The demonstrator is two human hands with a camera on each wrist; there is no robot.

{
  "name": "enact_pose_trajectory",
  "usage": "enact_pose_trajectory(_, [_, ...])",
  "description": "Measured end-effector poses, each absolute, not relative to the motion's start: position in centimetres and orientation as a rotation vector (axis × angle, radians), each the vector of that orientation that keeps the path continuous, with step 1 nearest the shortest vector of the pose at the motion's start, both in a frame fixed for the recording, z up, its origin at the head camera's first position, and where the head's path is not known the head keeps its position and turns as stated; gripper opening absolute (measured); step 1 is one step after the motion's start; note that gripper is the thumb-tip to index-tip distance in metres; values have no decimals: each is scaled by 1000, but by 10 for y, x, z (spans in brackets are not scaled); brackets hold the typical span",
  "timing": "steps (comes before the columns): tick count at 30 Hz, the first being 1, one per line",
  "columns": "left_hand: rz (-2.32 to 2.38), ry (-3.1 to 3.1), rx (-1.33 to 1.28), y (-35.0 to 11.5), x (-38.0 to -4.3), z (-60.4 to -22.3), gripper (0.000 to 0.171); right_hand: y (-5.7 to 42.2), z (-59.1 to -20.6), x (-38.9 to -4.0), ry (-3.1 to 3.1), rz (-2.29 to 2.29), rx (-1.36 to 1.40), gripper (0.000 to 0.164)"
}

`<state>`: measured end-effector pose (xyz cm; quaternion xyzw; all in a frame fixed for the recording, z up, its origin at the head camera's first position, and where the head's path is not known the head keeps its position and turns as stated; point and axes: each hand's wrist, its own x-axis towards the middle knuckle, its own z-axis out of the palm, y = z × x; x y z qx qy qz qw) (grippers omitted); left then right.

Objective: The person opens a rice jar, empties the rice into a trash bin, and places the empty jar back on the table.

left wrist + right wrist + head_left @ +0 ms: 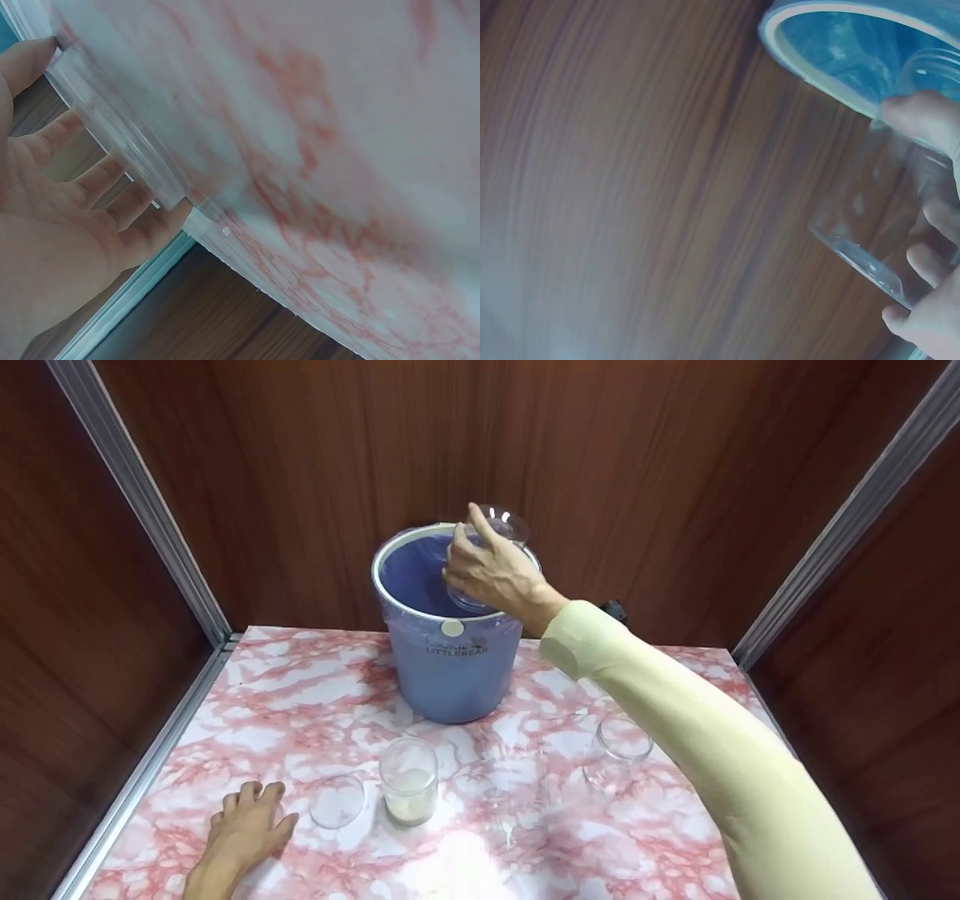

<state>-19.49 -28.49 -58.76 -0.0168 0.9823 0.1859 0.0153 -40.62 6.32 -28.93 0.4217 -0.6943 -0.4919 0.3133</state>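
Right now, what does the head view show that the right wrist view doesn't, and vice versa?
Only the head view: the left hand, the cup with pale contents, the clear disc, another clear cup and the table.

Only the right wrist view: the side wall of the held jar down to its base, mostly hidden by the hand in the head view.

Both: the right hand holding that jar, the bin and the wood wall.

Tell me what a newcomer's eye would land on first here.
Probably the blue bucket at the back of the table, where the right grip holds a clear jar tilted over it. Next, nearer the front, an upright clear container with something pale inside.
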Motion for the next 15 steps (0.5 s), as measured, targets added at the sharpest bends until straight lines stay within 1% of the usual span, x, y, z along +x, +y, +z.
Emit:
enact_pose_trajectory(5, [575,3048,-53,-285,-196,-588,58,65,-287,-407,-1819,-1305,1072,53])
enact_pose_trajectory(11, [564,3043,-71,-286,-196,-588,58,61,-293,-406,-1743,-1329,1037,43])
enact_pose_trajectory(15, [562,3055,-70,-285,-196,-588,58,61,-294,-406,-1749,-1334,1006,47])
